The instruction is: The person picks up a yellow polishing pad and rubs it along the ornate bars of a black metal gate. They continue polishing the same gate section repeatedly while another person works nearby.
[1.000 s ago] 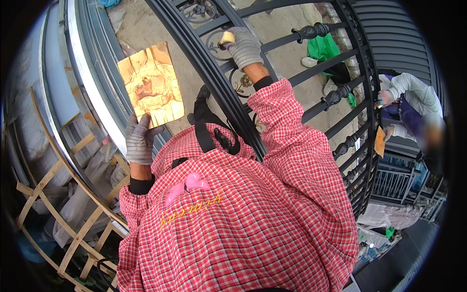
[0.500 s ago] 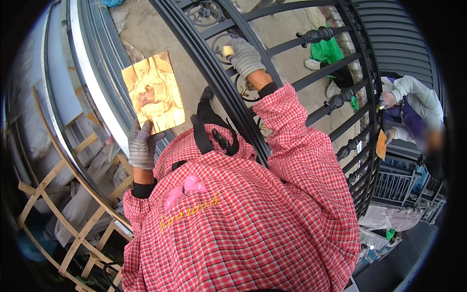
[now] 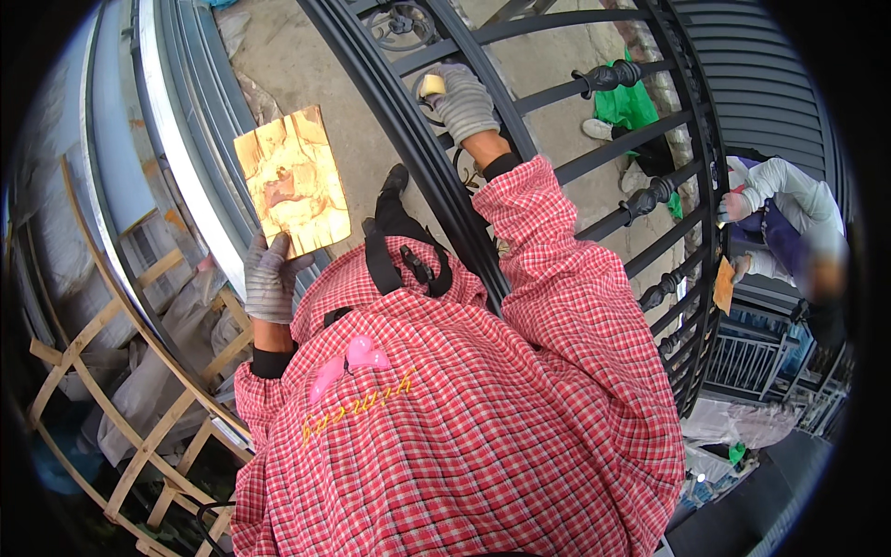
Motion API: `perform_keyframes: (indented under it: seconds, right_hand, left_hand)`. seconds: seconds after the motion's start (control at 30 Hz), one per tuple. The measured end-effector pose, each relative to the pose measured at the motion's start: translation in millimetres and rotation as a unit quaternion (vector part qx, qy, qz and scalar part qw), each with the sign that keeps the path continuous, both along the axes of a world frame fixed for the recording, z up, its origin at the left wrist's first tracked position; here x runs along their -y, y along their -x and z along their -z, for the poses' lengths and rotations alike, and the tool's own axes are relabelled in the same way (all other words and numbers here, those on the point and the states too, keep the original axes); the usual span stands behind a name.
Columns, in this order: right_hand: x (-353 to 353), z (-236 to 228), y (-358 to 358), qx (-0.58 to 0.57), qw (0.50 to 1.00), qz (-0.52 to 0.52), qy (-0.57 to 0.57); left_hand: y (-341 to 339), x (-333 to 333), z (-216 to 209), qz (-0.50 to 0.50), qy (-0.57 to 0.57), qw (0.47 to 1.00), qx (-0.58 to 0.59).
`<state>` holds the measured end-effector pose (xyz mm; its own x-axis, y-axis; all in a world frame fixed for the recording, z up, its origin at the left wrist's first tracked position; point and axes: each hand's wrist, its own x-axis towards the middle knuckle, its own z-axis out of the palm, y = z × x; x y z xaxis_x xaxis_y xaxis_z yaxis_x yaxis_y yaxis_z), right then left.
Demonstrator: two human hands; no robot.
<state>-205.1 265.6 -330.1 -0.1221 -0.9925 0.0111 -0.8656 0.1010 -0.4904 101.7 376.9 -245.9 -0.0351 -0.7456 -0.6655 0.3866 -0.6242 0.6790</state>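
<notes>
My left hand [image 3: 272, 280], in a grey knit glove, is closed on the lower edge of a flat board [image 3: 295, 186]. Shiny gold smears and a reddish patch cover its top face. In a matching glove, my right hand [image 3: 464, 104] grips a small pale-yellow sponge [image 3: 432, 85] beside a scroll ornament [image 3: 399, 26] in a dark metal railing [image 3: 418, 153]. The fingertips partly hide the sponge. Whether it touches the metal, I cannot tell.
Long metal profiles [image 3: 153, 111] and a wooden lattice [image 3: 139, 455] lie to my left. Dark crossbars with knobbed collars [image 3: 650, 190] reach across on the right. Beyond them a co-worker [image 3: 780, 209] holds a small orange-brown board [image 3: 723, 283]. Green plastic [image 3: 626, 104] lies past the railing.
My right hand has shifted slightly farther along the railing with the sponge. The gold-smeared board in my left hand has dropped a little. Both grips stay the same.
</notes>
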Motion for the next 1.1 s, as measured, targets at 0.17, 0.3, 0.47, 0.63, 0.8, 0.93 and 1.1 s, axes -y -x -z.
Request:
perform_keyframes:
  seconds: [0.17, 0.3, 0.47, 0.63, 0.8, 0.93, 1.1]
  right_hand:
    - [-12.4, -8.0, -1.8, -0.019, 0.996, -0.069, -0.046]
    - [-21.1, -14.8, 11.3, -0.046, 0.997, -0.046, -0.042]
    - [-19.2, -23.5, 20.0, -0.02, 1.0, 0.002, -0.014]
    - [-14.9, -15.1, 16.7, -0.02, 0.998, 0.037, -0.052]
    - [-11.7, -14.2, 15.3, -0.023, 0.999, 0.038, -0.005]
    - [-14.5, -10.8, 12.3, 0.002, 0.999, 0.043, -0.022]
    - [-8.2, -19.7, -7.4, -0.014, 1.0, 0.016, -0.017]
  left_hand:
    - [-2.0, -1.9, 2.3, -0.002, -0.003, 1.0, 0.004]
    - [-4.9, -1.5, 5.0, 0.003, -0.006, 1.0, -0.003]
    - [-2.3, -0.8, 3.7, -0.001, 0.0, 1.0, -0.001]
    - [-3.9, 3.1, 3.4, 0.011, 0.006, 1.0, -0.007]
    - [-4.3, 4.7, 3.6, 0.014, 0.006, 1.0, -0.007]
    - [-4.5, 2.0, -1.1, 0.005, 0.004, 1.0, 0.005]
    - [-8.6, 2.4, 2.7, 0.016, 0.01, 1.0, -0.001]
